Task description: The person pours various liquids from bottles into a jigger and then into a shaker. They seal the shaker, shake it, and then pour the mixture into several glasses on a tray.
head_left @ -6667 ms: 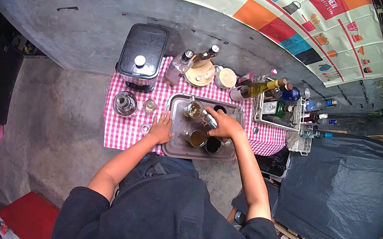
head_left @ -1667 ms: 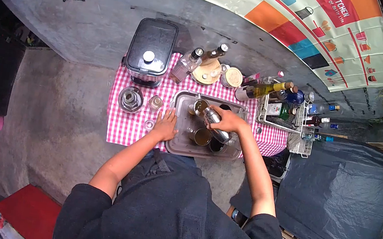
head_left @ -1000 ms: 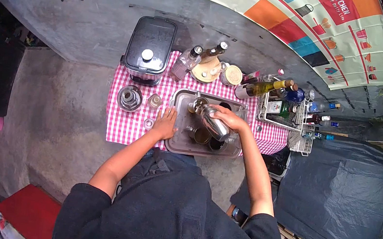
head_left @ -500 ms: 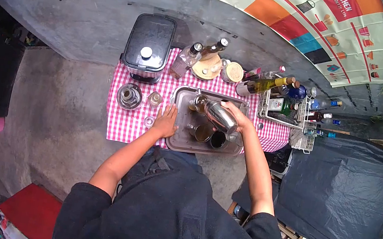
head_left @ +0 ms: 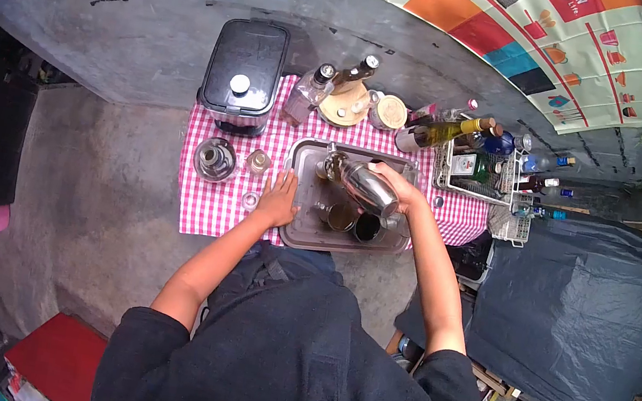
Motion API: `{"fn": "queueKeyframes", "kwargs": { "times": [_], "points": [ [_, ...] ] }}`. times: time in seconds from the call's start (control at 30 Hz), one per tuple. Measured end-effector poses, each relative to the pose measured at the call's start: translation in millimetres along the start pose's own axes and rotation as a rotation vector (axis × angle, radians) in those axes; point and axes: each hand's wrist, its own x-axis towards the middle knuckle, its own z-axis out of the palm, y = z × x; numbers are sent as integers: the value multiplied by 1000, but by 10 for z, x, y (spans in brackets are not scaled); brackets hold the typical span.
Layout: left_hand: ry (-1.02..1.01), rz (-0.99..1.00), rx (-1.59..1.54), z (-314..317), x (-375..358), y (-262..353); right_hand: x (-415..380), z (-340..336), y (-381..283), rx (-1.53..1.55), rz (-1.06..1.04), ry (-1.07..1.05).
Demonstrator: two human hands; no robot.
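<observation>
My right hand point(head_left: 398, 189) is wrapped around a steel cocktail shaker point(head_left: 367, 191). The shaker is tilted over the tray, its narrow end toward a glass mug point(head_left: 329, 166) and partly covering it; I cannot make out any liquid leaving it. Fingers stretched out, my left hand point(head_left: 280, 201) rests on the left rim of the brown tray point(head_left: 307, 240). Nearer me on the tray are a glass mug with dark contents point(head_left: 340, 218) and a dark cup point(head_left: 367, 227). Just left of my left hand is a small clear glass point(head_left: 250, 200).
A black lidded container point(head_left: 245, 67), a round glass decanter point(head_left: 214, 159) and a small bottle point(head_left: 258, 161) stand left on the checked cloth point(head_left: 200, 212). Behind the tray are tall bottles point(head_left: 302, 99) and a wooden-lidded jar point(head_left: 390, 113). A wire basket point(head_left: 474, 191) holds bottles at right.
The shaker has tipped closer to level and its narrow end has moved left over the mug. My left hand stays on the tray rim. The view has shifted slightly.
</observation>
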Motion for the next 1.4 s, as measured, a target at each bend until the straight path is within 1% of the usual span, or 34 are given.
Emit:
{"fn": "queueKeyframes", "kwargs": {
  "times": [0.13,0.2,0.23,0.3,0.37,0.43,0.5,0.57,0.63,0.73,0.77,0.83,0.9,0.97,1.03,1.1,1.17,1.23,1.4],
  "points": [
    [8,-2,14,23,17,-13,-4,-25,10,-34,27,56],
    [9,-2,11,30,17,-16,19,-10,53,-373,-193,187],
    [11,0,7,32,15,-18,8,12,68,-372,-193,185],
    [10,0,7,28,14,-22,-24,48,87,-831,-295,299],
    [8,2,8,23,11,-15,-7,19,140,-885,-314,314],
    [4,1,32,12,6,-9,-94,197,143,-939,-261,332],
    [2,3,37,12,6,-11,-127,287,196,-982,-297,363],
    [-1,6,44,22,13,-21,-223,418,211,-1248,-497,409],
    [20,19,56,40,21,-36,-354,572,216,-1235,-539,426],
    [2,10,86,22,20,-25,-538,632,261,-1321,-412,440],
    [-8,18,92,17,21,-16,-603,655,265,-1310,-409,449],
    [-9,10,94,16,23,-14,-719,705,260,-1449,-230,390],
    [-31,18,86,29,31,-12,-750,668,311,-1445,-188,375],
    [14,11,69,41,24,-12,-727,590,396,-1467,-163,356],
    [13,12,50,54,27,-13,-684,606,393,-1464,-144,364],
    [36,12,45,55,28,-12,-611,592,374,-1472,-74,350],
    [32,13,40,56,28,-11,-543,600,344,-1436,-70,340],
    [29,14,36,48,27,-10,-513,709,224,-1439,109,330],
    [18,-4,10,20,24,5,-412,655,154,-1399,184,263]
  ]
}}
